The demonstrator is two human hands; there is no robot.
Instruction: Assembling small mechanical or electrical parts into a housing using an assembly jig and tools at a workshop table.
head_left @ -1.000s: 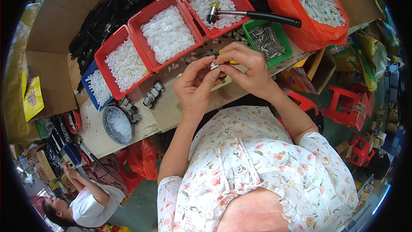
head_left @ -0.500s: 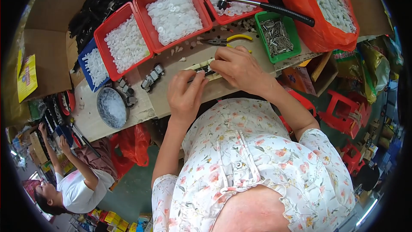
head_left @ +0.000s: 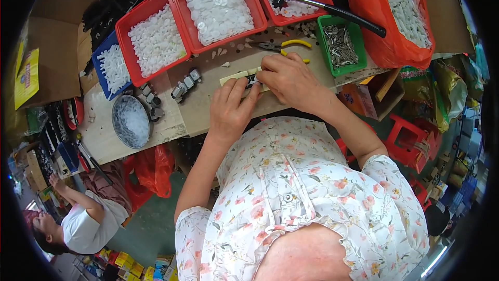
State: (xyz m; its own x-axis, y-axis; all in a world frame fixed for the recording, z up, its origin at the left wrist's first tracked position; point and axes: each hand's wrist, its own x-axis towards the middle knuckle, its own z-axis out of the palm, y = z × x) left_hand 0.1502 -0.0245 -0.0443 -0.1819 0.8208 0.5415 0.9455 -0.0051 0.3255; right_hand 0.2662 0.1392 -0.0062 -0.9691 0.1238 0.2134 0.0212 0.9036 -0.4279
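Note:
On the bench right in front of me lies a narrow cream-coloured block [head_left: 233, 77] with a dark slotted middle. My left hand [head_left: 232, 110] is closed at its near side, fingers bent over it, thumb and fingertips close together by a small whitish bit. My right hand [head_left: 295, 82] is closed too, its fingertips pinched at the block's right part. What they pinch is hidden behind the fingers. Yellow-handled pliers [head_left: 272, 46] lie just beyond the right hand. Metal pieces with block-like segments [head_left: 185, 84] sit to the left of the block.
Red trays [head_left: 178, 1] of small white plastic parts line the back, with a hammer [head_left: 332, 9] across the right one. Around are a green tray [head_left: 358, 65] of metal pins, a red bag [head_left: 358, 0], a blue tray [head_left: 99, 68] and a round bowl [head_left: 115, 121]. Another person [head_left: 96, 221] works at left.
My left hand has shifted slightly right and closer to my right hand, its fingers now over the block. The view has moved a little. The other person's arms have lowered.

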